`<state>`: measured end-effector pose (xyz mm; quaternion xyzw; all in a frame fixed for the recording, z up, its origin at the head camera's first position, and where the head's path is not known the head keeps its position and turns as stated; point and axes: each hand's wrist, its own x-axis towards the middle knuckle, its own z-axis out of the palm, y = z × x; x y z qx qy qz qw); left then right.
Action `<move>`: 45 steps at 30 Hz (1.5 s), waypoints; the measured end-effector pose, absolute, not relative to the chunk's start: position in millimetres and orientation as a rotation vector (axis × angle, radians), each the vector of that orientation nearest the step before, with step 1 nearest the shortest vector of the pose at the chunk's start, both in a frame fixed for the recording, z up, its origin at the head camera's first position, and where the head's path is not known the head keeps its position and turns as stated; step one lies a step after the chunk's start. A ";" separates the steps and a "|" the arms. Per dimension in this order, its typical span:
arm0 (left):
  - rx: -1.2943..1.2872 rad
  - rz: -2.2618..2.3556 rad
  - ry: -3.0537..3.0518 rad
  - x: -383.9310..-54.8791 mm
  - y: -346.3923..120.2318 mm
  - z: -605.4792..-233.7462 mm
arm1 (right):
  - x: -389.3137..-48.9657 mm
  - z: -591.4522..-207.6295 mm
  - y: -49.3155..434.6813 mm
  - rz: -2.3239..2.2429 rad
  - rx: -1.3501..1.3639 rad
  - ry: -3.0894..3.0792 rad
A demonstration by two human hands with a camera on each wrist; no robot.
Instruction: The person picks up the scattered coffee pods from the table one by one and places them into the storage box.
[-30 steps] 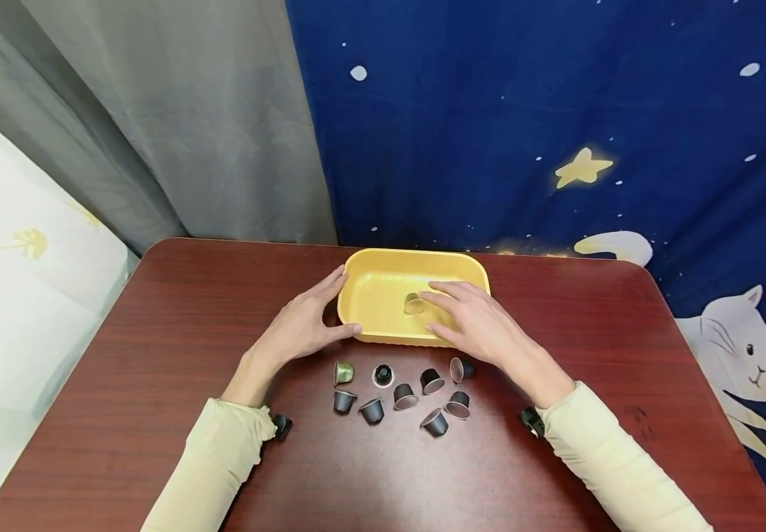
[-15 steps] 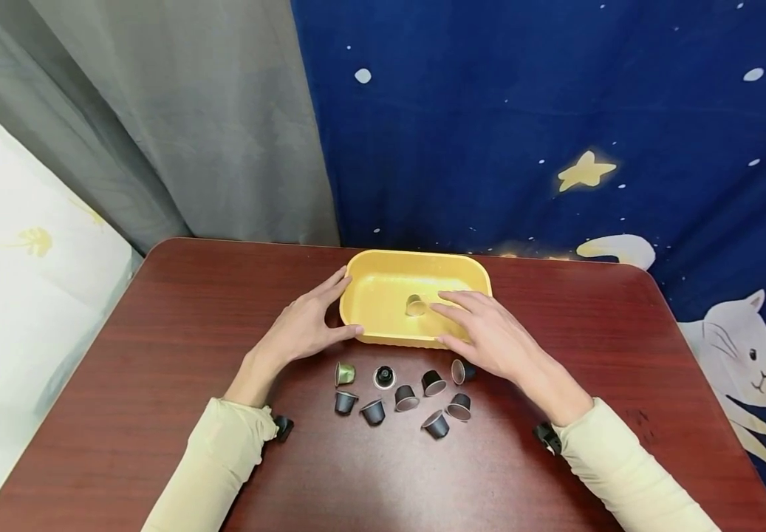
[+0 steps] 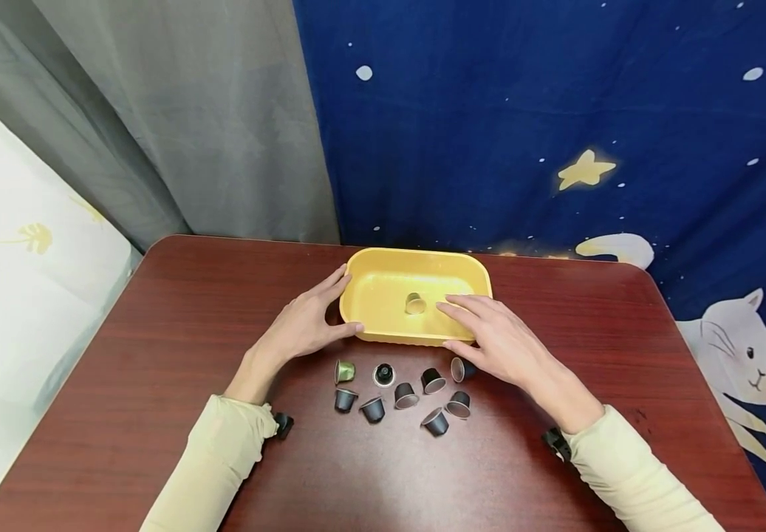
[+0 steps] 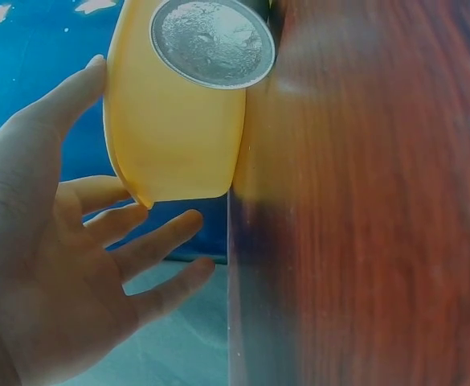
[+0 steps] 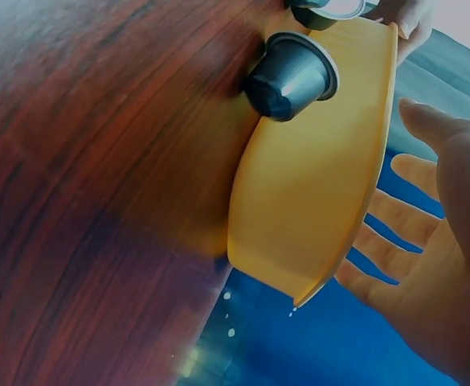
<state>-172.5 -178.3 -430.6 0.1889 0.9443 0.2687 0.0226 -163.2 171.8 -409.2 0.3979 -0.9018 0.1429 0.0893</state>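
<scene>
A yellow plastic bin [image 3: 383, 337] stands near the back of the table, with one gold coffee capsule [image 3: 415, 304] on its floor. My left hand [image 3: 299, 321] spans the bin's left end, thumb at the front rim and extended fingers along the left side. Over the right part of the bin, my right hand [image 3: 505, 336] is spread with nothing in it, its fingertips apart from the gold capsule and its thumb by the front rim. In front of the bin lie a green capsule [image 3: 345, 371] and several dark capsules [image 3: 405, 397]; one dark capsule [image 5: 291, 76] shows large in the right wrist view.
The reddish-brown wooden table [image 3: 156, 384] reaches back to a grey curtain [image 3: 243, 133] and a blue star-patterned curtain [image 3: 462, 133]. The dark capsules sit between the two forearms, some upside down and some on their sides.
My right hand has drawn rightward from the gold capsule toward the bin's right end. The left hand, the bin and the capsules hold their places.
</scene>
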 end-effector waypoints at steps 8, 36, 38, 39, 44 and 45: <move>0.579 0.817 2.919 -172.2 -178.6 -429.5 | -155.7 -413.1 181.7 0.396 1.169 -2.678; 0.571 0.821 2.906 -171.8 -178.3 -427.3 | -139.5 -414.0 205.9 0.333 1.116 -2.638; 0.576 0.814 2.912 -171.6 -178.8 -427.8 | -138.6 -414.3 207.1 0.310 1.109 -2.633; 0.581 0.814 2.912 -171.4 -179.0 -427.9 | -138.0 -414.3 207.5 0.303 1.105 -2.631; 0.581 0.815 2.913 -170.7 -178.9 -428.3 | -135.1 -414.3 208.8 0.283 1.099 -2.623; 0.581 0.818 2.911 -170.8 -178.6 -428.0 | -134.3 -414.0 209.1 0.280 1.093 -2.624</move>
